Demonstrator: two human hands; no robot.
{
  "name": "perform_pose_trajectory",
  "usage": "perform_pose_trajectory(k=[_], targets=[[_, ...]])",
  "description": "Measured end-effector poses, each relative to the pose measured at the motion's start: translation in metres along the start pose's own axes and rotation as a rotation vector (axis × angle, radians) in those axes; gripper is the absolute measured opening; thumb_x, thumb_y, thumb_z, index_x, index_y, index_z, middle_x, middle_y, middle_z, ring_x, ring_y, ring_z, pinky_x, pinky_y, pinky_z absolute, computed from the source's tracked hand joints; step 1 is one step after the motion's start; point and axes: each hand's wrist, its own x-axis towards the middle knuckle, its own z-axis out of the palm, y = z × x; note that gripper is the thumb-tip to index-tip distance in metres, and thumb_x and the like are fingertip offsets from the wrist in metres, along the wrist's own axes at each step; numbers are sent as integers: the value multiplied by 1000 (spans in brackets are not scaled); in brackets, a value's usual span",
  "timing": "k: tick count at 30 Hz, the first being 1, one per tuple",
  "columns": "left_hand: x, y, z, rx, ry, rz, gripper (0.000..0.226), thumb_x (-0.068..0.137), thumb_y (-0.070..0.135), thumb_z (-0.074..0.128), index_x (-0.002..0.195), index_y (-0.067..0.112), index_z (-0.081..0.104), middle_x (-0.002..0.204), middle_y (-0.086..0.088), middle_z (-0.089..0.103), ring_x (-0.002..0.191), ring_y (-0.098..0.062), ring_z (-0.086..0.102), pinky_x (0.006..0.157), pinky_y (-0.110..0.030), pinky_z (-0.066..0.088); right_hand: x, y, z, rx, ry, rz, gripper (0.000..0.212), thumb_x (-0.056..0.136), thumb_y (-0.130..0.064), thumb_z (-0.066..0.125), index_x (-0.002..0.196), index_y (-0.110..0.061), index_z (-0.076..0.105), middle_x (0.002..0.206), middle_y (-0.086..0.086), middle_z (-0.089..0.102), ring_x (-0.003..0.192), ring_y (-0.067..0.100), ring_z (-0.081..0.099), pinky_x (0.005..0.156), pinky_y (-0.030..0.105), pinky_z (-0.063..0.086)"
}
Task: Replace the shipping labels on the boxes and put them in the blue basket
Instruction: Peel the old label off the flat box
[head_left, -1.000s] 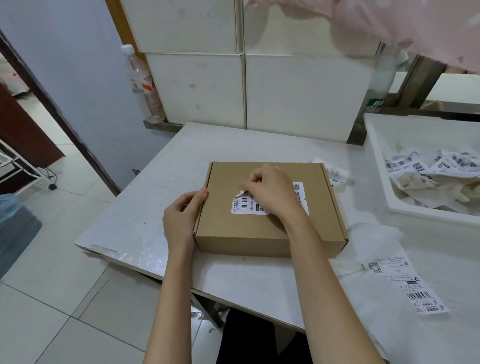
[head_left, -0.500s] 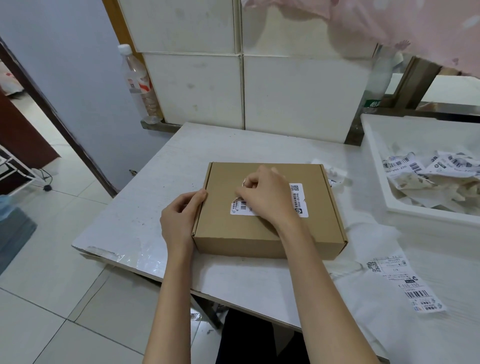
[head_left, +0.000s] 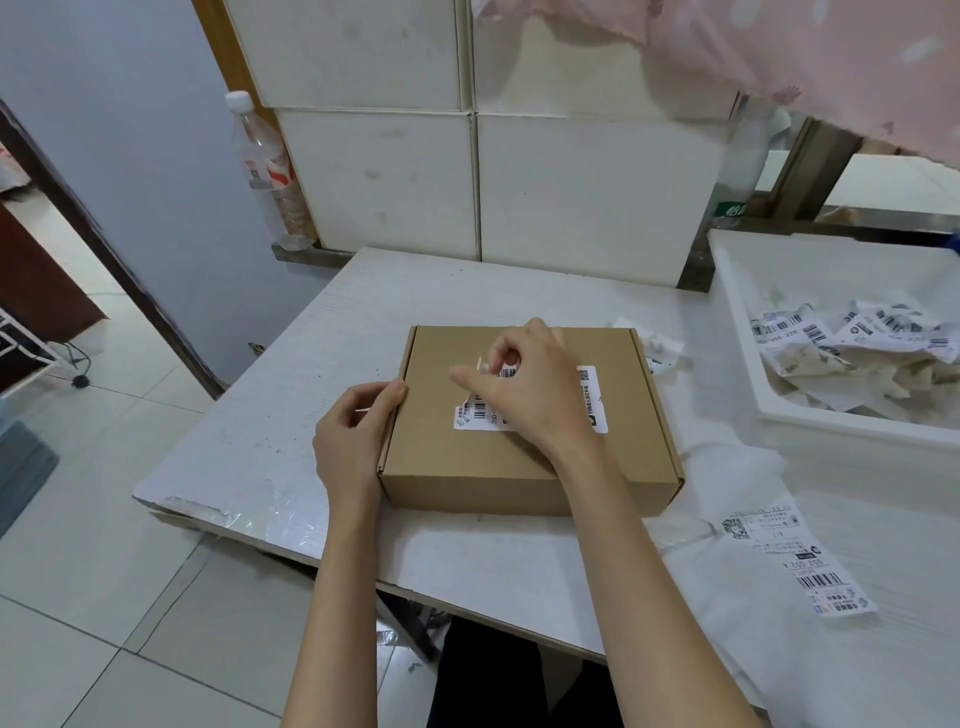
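Box (head_left: 524, 457), brown, closed; right hand (head_left: 524, 384) pinches its half-peeled label (head_left: 592, 397), left hand (head_left: 353, 436) grips its edge.

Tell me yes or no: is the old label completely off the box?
No: the label remains mostly stuck to the box, only its corner pinched up by the right hand.

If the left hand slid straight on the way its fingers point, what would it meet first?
The left hand points right, fingertips already at the cardboard box's left side wall, so it would meet the box at once, though actual contact is unclear.
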Motion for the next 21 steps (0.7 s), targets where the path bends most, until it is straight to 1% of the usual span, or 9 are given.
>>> perform_pose_trajectory(k=[2, 3, 6, 9, 12, 15, 16, 19, 21], targets=[[0, -1, 0, -7, 0, 4, 21, 71, 48, 71, 83, 31, 76, 91, 10, 75, 90, -17, 68, 96, -53, 50, -3, 0, -1, -35, 69, -89, 29, 69, -35, 81, 70, -22, 54, 82, -8, 49, 90, 15, 45, 85, 32, 41], [0, -1, 0, -8, 0, 5, 22, 71, 48, 71, 83, 30, 76, 90, 10, 75, 90, -16, 68, 96, -53, 50, -5, 0, -2, -52, 67, -124, 28, 68, -34, 80, 72, -24, 55, 81, -8, 50, 88, 14, 45, 84, 31, 39], [1, -1, 0, -8, -5, 6, 21, 71, 47, 71, 82, 31, 77, 90, 10, 75, 90, -16, 68, 97, -54, 49, -16, -4, -4, -105, -79, -123, 26, 67, -38, 80, 69, -28, 55, 78, -12, 54, 84, 5, 48, 84, 27, 29], [1, -1, 1, -3, -8, 2, 20, 70, 49, 72, 80, 32, 77, 89, 11, 75, 90, -16, 68, 97, -54, 49, -20, -4, -5, -218, -138, -127, 26, 66, -45, 78, 71, -28, 59, 78, -15, 57, 83, 1, 50, 86, 26, 27], [0, -3, 1, -3, 8, 12, 24, 68, 51, 71, 80, 31, 76, 87, 10, 75, 89, -16, 68, 96, -55, 49, -20, -7, -8, -207, -166, -112, 20, 68, -38, 76, 74, -29, 60, 81, -14, 59, 85, 3, 52, 88, 26, 27], [0, -2, 1, 1, 12, 22, 26, 69, 51, 71, 81, 28, 76, 87, 9, 75, 89, -17, 68, 95, -55, 50, -21, -7, -8, -193, -157, -103, 14, 70, -29, 72, 79, -31, 62, 79, -14, 59, 83, 4, 52, 88, 27, 28], [-1, -2, 2, 2, 12, 22, 24, 70, 50, 71, 81, 29, 76, 88, 10, 75, 89, -17, 68, 95, -55, 50, -22, -8, -7, -181, -152, -101, 15, 70, -28, 71, 82, -32, 63, 79, -14, 59, 82, 4, 51, 89, 27, 29], [-2, -2, 1, 4, 9, 29, 16, 73, 46, 70, 79, 33, 76, 89, 11, 75, 91, -17, 68, 94, -54, 51, -25, -7, -3, -151, -127, -105, 28, 69, -27, 68, 93, -40, 62, 77, -15, 59, 78, 0, 50, 94, 27, 32], [-3, -2, 1, 8, 7, 38, 13, 74, 45, 70, 79, 34, 76, 89, 11, 75, 91, -17, 68, 94, -53, 51, -26, -8, -3, -144, -112, -104, 33, 68, -26, 68, 97, -41, 62, 76, -16, 59, 76, -1, 49, 95, 28, 34]])
